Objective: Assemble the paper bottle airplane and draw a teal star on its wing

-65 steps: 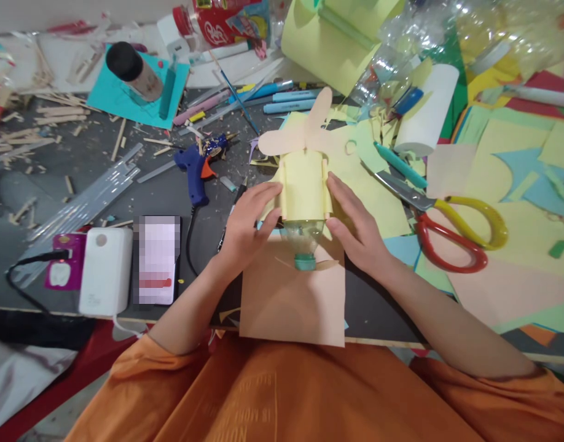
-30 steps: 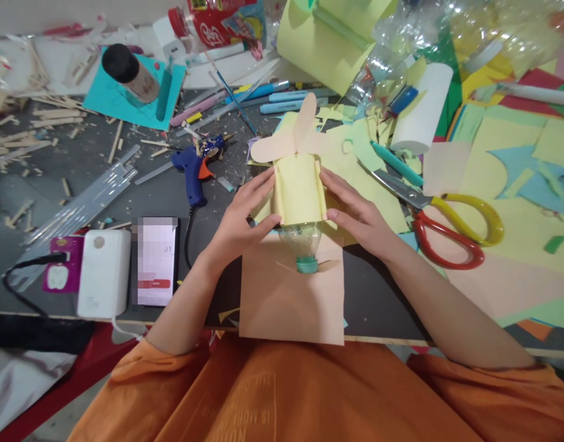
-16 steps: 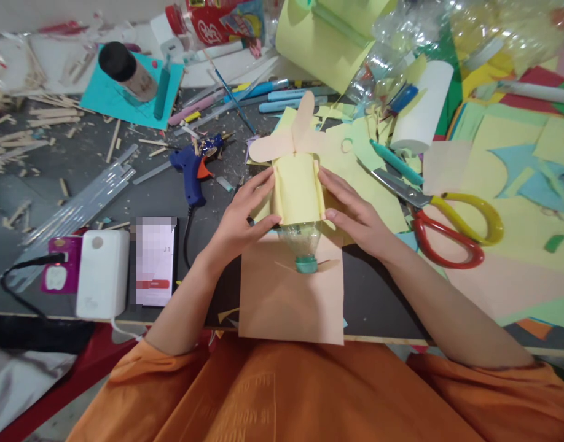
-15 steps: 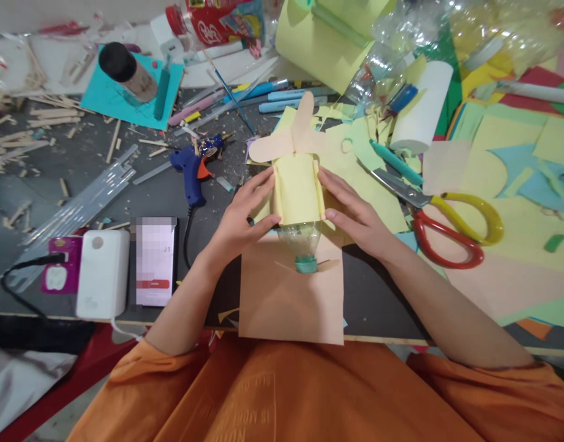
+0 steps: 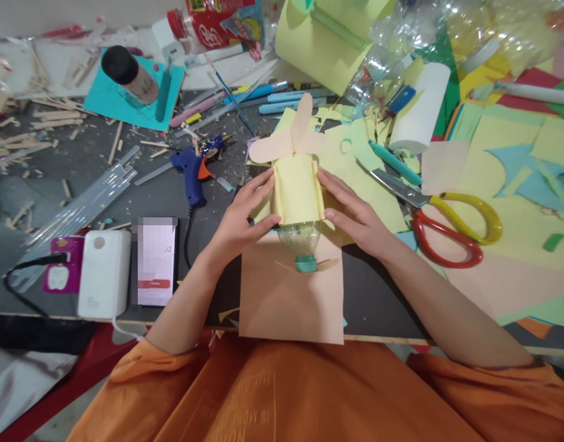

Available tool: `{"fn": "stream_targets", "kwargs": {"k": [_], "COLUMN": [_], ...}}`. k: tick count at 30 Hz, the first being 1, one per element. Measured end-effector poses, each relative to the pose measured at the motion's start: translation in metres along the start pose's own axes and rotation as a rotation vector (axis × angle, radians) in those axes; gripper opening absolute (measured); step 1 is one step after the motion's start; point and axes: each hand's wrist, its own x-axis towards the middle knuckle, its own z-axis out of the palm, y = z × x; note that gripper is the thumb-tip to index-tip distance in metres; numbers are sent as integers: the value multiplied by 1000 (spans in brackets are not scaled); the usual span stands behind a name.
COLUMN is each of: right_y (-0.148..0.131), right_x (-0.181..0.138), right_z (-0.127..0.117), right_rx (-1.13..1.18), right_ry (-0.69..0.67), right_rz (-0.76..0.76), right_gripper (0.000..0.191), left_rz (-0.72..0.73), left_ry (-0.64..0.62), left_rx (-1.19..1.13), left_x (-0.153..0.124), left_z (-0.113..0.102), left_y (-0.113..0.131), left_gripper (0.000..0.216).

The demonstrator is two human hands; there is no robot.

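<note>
A clear plastic bottle (image 5: 302, 237) with a teal cap (image 5: 305, 264) lies on a peach paper sheet (image 5: 291, 301), cap toward me. Yellow paper (image 5: 295, 189) is wrapped round its body, and a peach propeller-shaped cutout (image 5: 286, 138) sits at its far end. My left hand (image 5: 245, 215) presses the yellow wrap from the left, fingers curved against it. My right hand (image 5: 351, 212) presses it from the right, thumb at the wrap's lower edge.
A blue glue gun (image 5: 192, 172) lies left of the bottle, a phone (image 5: 156, 261) and white charger (image 5: 102, 273) nearer the table edge. Red-and-yellow scissors (image 5: 448, 221) lie to the right among coloured paper sheets. Pens, wooden sticks and a white roll (image 5: 420, 110) crowd the back.
Both hands slid a little up the yellow wrap since the earliest frame, and the view shifted slightly. Over the last second nothing visibly moved.
</note>
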Motion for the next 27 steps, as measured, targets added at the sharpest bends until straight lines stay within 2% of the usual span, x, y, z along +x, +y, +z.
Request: {"fn": "stream_targets", "kwargs": {"k": [20, 24, 27], "right_y": [0, 1, 1], "right_x": [1, 0, -1], "right_z": [-1, 2, 4], "right_rx": [-3, -4, -31], "right_ry": [-3, 26, 99], "right_rz": [-5, -16, -59], "right_gripper": [61, 60, 57], "left_rz": [21, 51, 59], "left_ry": [-14, 17, 88], "left_rx": [-10, 14, 57], "left_x": [0, 0, -1], "left_z": [0, 2, 3], "left_y": [-1, -1, 3], "left_gripper": [67, 66, 64]}}
